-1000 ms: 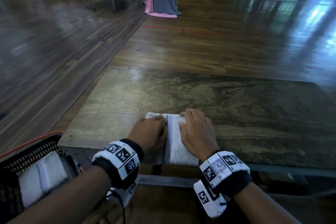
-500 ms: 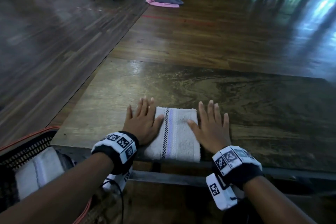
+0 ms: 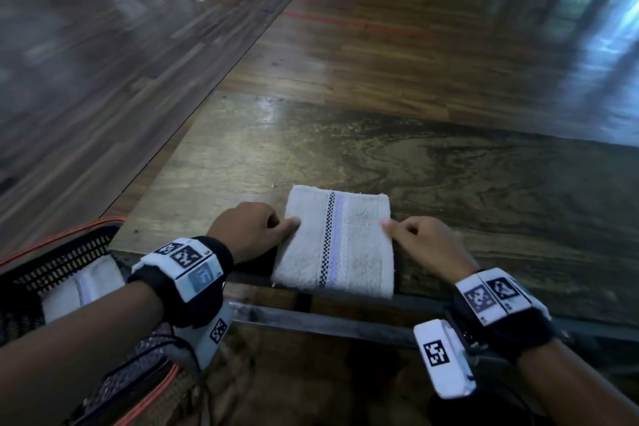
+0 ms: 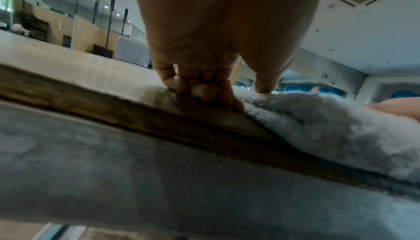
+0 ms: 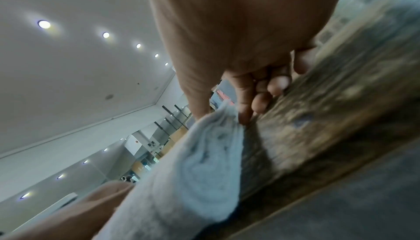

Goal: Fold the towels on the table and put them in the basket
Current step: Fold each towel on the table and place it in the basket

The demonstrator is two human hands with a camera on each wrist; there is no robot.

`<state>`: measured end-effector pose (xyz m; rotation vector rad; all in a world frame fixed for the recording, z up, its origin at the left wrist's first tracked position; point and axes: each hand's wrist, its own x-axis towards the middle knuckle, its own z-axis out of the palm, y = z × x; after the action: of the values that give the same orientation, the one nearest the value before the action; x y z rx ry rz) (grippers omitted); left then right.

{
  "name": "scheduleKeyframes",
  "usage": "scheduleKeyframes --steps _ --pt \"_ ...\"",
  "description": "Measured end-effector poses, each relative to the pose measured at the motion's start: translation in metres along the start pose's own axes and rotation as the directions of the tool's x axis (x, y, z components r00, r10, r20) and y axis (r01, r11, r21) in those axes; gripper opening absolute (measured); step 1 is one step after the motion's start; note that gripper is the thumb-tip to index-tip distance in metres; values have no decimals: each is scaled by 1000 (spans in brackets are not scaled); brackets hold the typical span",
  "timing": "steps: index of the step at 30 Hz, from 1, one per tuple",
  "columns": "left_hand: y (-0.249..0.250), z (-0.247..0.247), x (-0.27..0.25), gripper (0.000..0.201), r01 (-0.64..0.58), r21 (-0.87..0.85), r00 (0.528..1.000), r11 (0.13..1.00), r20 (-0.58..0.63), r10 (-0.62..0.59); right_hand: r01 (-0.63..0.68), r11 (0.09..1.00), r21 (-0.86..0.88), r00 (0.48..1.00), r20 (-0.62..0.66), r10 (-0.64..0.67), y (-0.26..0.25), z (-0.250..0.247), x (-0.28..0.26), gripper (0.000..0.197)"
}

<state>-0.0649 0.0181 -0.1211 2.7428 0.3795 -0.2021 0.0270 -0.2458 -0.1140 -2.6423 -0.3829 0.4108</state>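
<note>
A folded white towel (image 3: 335, 242) with a checked and lilac stripe lies at the front edge of the wooden table (image 3: 449, 176). My left hand (image 3: 288, 223) grips the towel's left edge. In the left wrist view the thumb presses on top of the towel (image 4: 318, 123), while the curled fingers (image 4: 204, 93) dig in at its edge. My right hand (image 3: 392, 223) pinches the right edge. In the right wrist view thumb and forefinger (image 5: 244, 107) hold a raised corner of the towel (image 5: 204, 163).
A dark mesh basket (image 3: 58, 252) with an orange rim stands low at the left, below the table, with a folded white towel (image 3: 83, 287) in it. A metal frame rail (image 3: 328, 322) runs under the table's front edge. Beyond the table is wooden floor.
Half a second ago both hands lay flat with spread fingers at the towel's sides. Now the fingers have curled and both hands hold its left and right edges.
</note>
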Motion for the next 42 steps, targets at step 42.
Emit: scheduleKeyframes --steps 42 --pt "9 29 -248 9 314 -939 949 139 314 -26 -138 614 777 958 262 -117 -10 40 -199 33"
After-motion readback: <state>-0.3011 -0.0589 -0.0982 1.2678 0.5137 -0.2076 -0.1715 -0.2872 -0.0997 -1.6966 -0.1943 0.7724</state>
